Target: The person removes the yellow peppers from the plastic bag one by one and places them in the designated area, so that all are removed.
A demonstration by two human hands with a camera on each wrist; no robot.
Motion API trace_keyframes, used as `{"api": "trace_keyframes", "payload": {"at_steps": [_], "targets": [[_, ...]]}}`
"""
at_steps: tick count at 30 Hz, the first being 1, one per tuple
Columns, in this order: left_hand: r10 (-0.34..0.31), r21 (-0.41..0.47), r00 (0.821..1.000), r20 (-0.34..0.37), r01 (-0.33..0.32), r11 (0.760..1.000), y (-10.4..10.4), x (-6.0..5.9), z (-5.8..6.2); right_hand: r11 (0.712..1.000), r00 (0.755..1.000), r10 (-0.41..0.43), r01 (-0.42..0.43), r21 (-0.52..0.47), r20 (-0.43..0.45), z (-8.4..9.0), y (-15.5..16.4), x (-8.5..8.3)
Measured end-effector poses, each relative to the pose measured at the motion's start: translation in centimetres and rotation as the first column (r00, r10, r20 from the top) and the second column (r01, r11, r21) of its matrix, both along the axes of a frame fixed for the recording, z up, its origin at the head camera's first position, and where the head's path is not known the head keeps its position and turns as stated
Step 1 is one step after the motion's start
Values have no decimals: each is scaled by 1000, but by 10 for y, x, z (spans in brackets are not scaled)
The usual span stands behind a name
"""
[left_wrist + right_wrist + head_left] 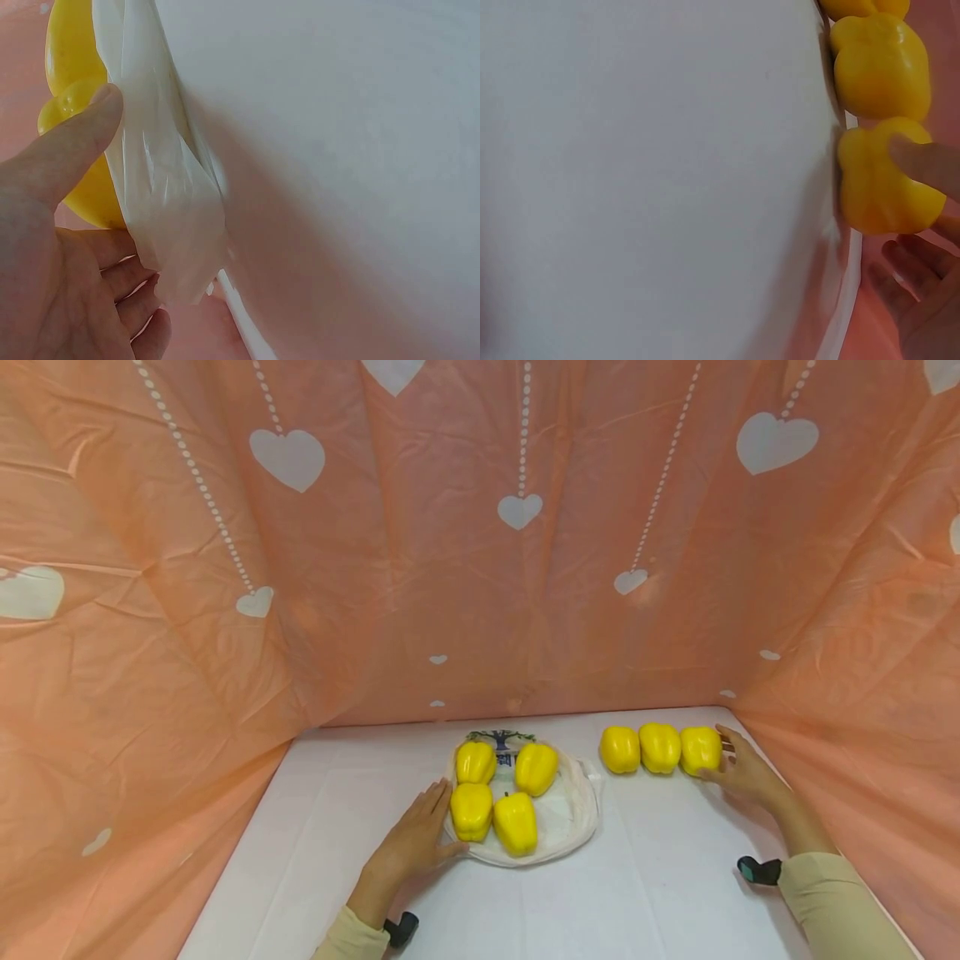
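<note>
- Resting flat on the white cloth-covered counter (660,893), left hand (411,850) with straight, relaxed fingers laid against the 9 o'clock rim of the crumpled white plastic bag (577,814); grasping nothing, apparently just steadying the bag so that it stays spread.
- Showing in the left wrist view: thumb (71,150) lying along the bag's white film (161,202), a yellow pepper (71,90) bulging just behind it.
- Lying on the spread bag: four glossy yellow bell peppers in a two-by-two cluster, at 11 o'clock (476,762), 1 o'clock (536,768), 7 o'clock (471,811) and 5 o'clock (515,823); packed touching, probably to keep them from rolling off the film.
- Reaching to 2 o'clock of the bag: right hand (742,772), fingers curved round the far-right yellow pepper (701,749) of a row of three; grasping it lightly, one fingertip (922,161) on its skin, the other fingers cupped beneath in the right wrist view.
- Standing shoulder to shoulder in a line from 9 to 3 o'clock: middle pepper (660,747) and left pepper (619,749), touching, well apart from the bag.
- Held pepper: blocky, long axis short and roughly upright, lobes facing the camera; stem end not discernible.
- Enclosing the counter: peach backdrop with white hearts (517,510).
</note>
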State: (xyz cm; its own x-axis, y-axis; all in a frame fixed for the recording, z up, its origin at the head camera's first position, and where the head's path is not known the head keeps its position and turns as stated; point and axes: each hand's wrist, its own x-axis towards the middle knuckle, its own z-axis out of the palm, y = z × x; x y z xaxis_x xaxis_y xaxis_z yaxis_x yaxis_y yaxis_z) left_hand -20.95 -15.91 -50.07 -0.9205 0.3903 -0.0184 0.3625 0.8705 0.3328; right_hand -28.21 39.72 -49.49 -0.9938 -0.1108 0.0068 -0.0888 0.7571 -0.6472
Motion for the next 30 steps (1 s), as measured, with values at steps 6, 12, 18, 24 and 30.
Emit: {"api": "trace_keyframes", "payload": {"at_steps": [6,12,18,24,30], "targets": [[-7,3,1000,-2,7,1000,0,0,1,1000,998,3,-3,8,-59,3,-2,3],[-8,0,1000,-11,8,1000,-1,-1,0,1000,990,0,4,28,-144,8,-7,7],[-15,-7,1000,-26,15,1000,-1,-2,-1,1000,982,2,3,29,-187,16,-13,12],[-15,-15,1000,-23,14,1000,-1,-3,-1,999,964,21,-10,41,-264,20,-20,15],[-6,-12,1000,-12,6,1000,-1,-3,-2,998,961,20,-3,59,-277,26,-31,15]]}}
